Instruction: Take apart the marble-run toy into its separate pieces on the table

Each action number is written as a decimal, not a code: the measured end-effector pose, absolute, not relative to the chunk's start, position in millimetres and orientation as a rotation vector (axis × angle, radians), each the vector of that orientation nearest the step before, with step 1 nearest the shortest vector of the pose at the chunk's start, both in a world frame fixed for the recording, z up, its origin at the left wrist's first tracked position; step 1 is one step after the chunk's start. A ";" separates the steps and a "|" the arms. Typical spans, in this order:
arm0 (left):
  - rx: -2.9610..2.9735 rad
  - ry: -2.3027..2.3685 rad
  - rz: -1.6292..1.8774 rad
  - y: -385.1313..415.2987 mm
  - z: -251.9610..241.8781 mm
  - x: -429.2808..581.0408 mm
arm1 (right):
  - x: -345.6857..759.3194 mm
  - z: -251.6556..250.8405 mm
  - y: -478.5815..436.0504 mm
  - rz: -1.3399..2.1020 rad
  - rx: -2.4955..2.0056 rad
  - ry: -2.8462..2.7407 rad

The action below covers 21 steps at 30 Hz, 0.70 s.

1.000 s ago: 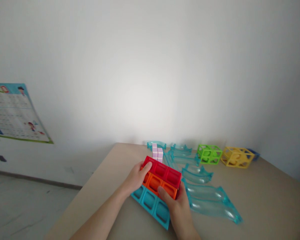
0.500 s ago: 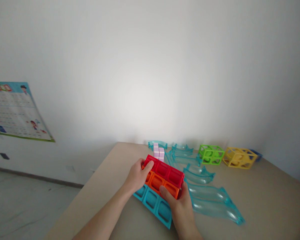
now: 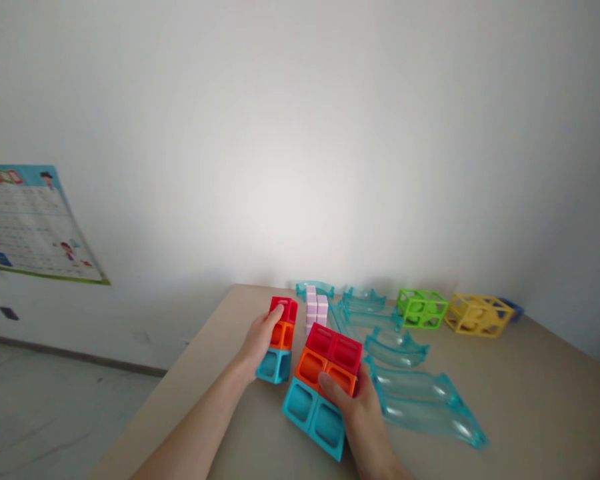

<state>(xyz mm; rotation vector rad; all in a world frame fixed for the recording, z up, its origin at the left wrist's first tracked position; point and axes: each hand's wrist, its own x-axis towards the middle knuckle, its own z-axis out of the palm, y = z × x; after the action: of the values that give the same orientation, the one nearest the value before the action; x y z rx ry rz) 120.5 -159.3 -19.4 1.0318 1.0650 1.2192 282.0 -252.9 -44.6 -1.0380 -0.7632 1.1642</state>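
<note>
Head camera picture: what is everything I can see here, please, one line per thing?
Block column: one, red over orange over teal, near the table's left edge, gripped by the left hand.
Block slab: one, two columns wide, red, orange and teal rows, near middle of the table, gripped by the right hand.
Pink blocks: a small pale pink stack, behind the slab.
Clear track pieces: several, see-through teal, curved, right of the slab back to the wall.
Green cage cube: one, far side.
Yellow cage cube: one, right of the green one.
Table: one, beige.
Poster: one, on the left wall.
Left hand: on the column.
Right hand: on the slab.
</note>
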 end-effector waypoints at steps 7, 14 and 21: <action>1.093 0.747 0.937 -176.6 -14.2 131.2 | 280.3 -42.8 -256.8 1.105 -1.018 -0.801; 0.983 0.703 0.922 -178.4 -14.8 131.6 | 287.4 -42.5 -258.1 1.163 -0.982 -0.788; 0.559 0.477 0.797 -176.1 -22.5 149.2 | 288.1 -38.5 -268.7 1.264 -0.828 -0.770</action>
<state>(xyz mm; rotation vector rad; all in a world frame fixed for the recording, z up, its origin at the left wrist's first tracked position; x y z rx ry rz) 149.2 -176.1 -22.5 0.5593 0.4775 0.7970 288.1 -268.7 -38.5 -0.8282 -0.7703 1.2635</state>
